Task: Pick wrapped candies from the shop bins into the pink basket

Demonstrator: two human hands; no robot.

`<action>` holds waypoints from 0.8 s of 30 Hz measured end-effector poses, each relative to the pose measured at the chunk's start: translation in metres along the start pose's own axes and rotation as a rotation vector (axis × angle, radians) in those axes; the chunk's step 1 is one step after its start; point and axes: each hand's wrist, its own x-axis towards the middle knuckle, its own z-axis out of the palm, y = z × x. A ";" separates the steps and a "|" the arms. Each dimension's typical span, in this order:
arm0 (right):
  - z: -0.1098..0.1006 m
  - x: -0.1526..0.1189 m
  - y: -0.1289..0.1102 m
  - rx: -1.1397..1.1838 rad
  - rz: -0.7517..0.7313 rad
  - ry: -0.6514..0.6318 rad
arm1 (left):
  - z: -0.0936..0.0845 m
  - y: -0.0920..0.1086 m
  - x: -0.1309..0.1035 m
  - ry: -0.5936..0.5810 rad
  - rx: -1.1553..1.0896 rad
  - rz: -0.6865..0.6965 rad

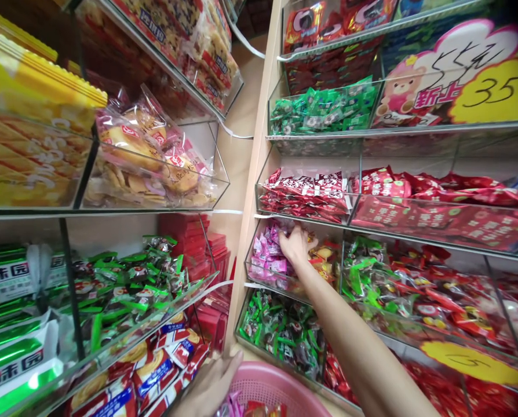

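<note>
My right hand (pixel 297 243) reaches into a clear shelf bin, over small purple-wrapped candies (pixel 270 249). Its thumb and fingers are apart, and the fingertips are partly hidden among the wrappers. Yellow-wrapped candies (pixel 326 255) lie just right of it in the same bin. Low in the view, my left hand (pixel 215 379) is beside the left rim of a pink plastic basket (pixel 280 373), fingers stretched out. Whether it touches the rim I cannot tell. Inside the basket are a few purple packets (pixel 229 405) and red packets (pixel 263 409).
Green-wrapped candies (pixel 280 333) fill the bin below my right hand; red-and-white packets (pixel 306 194) fill the one above. A wooden post (pixel 250 174) divides the two shelf units. Packaged cakes (pixel 154 150) and green sweets (pixel 132 278) stand left. Clear bin fronts edge the shelves.
</note>
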 end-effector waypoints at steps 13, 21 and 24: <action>0.003 -0.013 -0.006 0.128 -0.298 0.028 | 0.003 -0.001 0.000 0.022 0.070 0.028; -0.007 -0.021 -0.009 0.253 -0.358 -0.048 | 0.006 -0.004 0.001 0.008 0.071 -0.023; -0.010 -0.023 -0.010 0.235 -0.312 -0.067 | 0.006 -0.005 0.001 0.006 0.068 -0.031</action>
